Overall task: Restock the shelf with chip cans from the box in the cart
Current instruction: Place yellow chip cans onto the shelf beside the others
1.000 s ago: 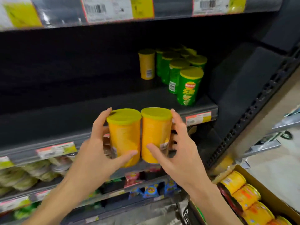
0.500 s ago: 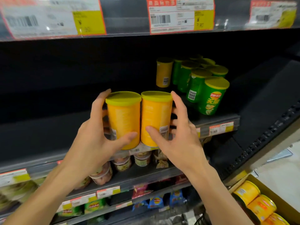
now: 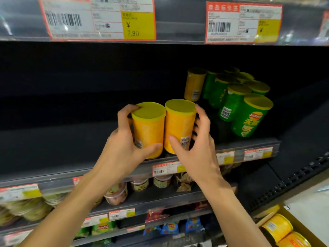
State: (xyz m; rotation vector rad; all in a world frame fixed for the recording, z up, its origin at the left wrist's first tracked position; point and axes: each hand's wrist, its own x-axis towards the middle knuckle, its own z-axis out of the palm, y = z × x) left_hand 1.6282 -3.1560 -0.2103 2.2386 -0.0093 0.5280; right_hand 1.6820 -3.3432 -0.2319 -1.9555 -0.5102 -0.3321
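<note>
Two yellow chip cans stand side by side at the front lip of the dark middle shelf (image 3: 71, 150). My left hand (image 3: 122, 150) grips the left can (image 3: 148, 132), thumb across its front and fingers round its back. My right hand (image 3: 197, 150) grips the right can (image 3: 179, 127) the same way. Whether the can bases touch the shelf board is hard to tell. Farther back on the right stands another yellow can (image 3: 194, 85). The cardboard box (image 3: 302, 227) with more yellow cans (image 3: 276, 227) lying in it shows at the bottom right.
Several green chip cans (image 3: 247, 116) fill the right end of the same shelf. The shelf's left part is bare and dark. Price tags (image 3: 99, 20) line the shelf edge above. Snack cups (image 3: 116, 193) and bags (image 3: 170, 228) sit on the lower shelves.
Both hands have raised the two yellow cans from below the shelf edge and carried them forward over the front lip of the middle shelf. The view has risen and come closer.
</note>
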